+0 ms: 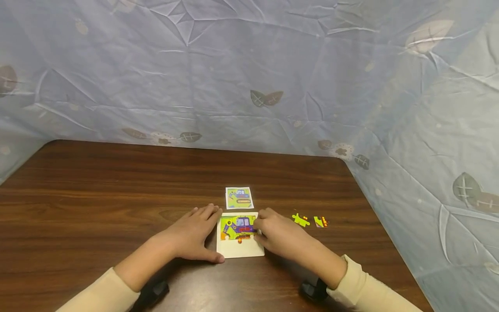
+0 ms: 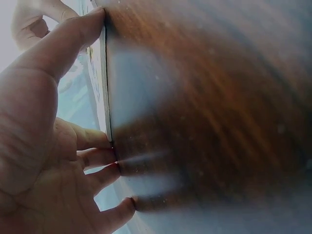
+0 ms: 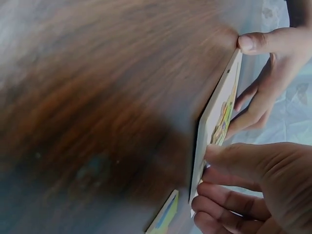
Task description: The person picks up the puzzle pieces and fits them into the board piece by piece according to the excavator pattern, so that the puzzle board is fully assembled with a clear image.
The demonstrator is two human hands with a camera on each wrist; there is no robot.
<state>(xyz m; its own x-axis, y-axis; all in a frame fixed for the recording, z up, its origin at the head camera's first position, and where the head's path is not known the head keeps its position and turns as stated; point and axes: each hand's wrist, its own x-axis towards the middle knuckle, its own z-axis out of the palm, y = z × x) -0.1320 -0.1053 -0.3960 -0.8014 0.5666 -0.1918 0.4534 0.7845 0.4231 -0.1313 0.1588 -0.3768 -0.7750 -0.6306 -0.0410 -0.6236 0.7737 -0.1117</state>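
In the head view, my left hand (image 1: 191, 236) spreads wide along the left edge of the puzzle board (image 1: 238, 250), and my right hand (image 1: 282, 232) curls at its right edge. A picture card (image 1: 239, 198) lies just past its far edge; two loose puzzle pieces (image 1: 300, 220) lie toward the right edge of the desk (image 1: 117, 186). In the left wrist view, my thumb (image 2: 90, 29) touches a board corner. In the right wrist view, my other thumb (image 3: 226, 154) touches the board; I cannot tell whether I pinch a piece
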